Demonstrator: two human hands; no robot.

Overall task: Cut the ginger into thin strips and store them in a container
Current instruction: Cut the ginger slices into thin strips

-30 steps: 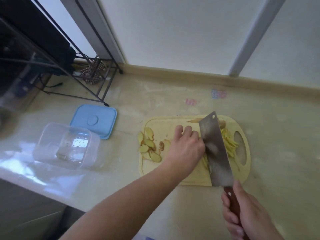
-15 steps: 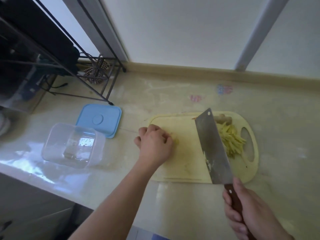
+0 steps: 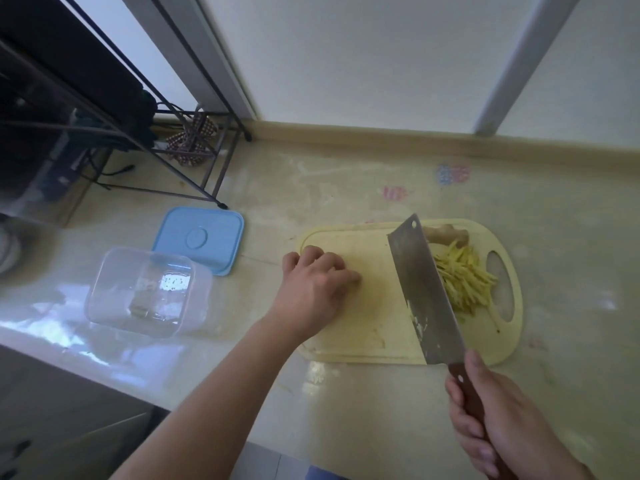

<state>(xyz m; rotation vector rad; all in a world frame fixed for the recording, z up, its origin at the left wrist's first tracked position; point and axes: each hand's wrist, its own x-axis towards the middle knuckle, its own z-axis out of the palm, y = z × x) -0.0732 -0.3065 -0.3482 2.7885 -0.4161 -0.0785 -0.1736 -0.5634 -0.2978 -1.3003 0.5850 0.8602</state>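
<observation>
Maybe going wrong first: cutting a finger. Holding a big knife (image 3: 426, 292) up over the cutting board (image 3: 367, 317), not far from the left hand (image 3: 317, 289), with only bare board in between. Chopping down fast, or sliding that hand closer without looking, probably ending in a nick.

Also risking a mess. Keeping the ginger strips (image 3: 460, 282) in a loose pile on the right side of the board, just behind the blade and right beside the handle hole. Pushing too hard there likely meaning strips dropping through the hole or onto the counter (image 3: 346, 188). Carrying a few tiny bits stuck on the blade too.

Leaving the clear container (image 3: 145, 292) well apart on the left, open, with its blue lid (image 3: 199, 239) lying just beside it. Moving strips that far by hand probably meaning dropping some. Leaving one uncut ginger piece (image 3: 446, 233) at the far edge of the board, by the pile.

Gripping the brown knife handle with the right hand (image 3: 498, 424), fingers wrapped all the way round. Resting the left hand knuckles up on the left part of the board, fingers curled under. Hiding whatever is beneath, so not showing whether holding ginger or nothing.
</observation>
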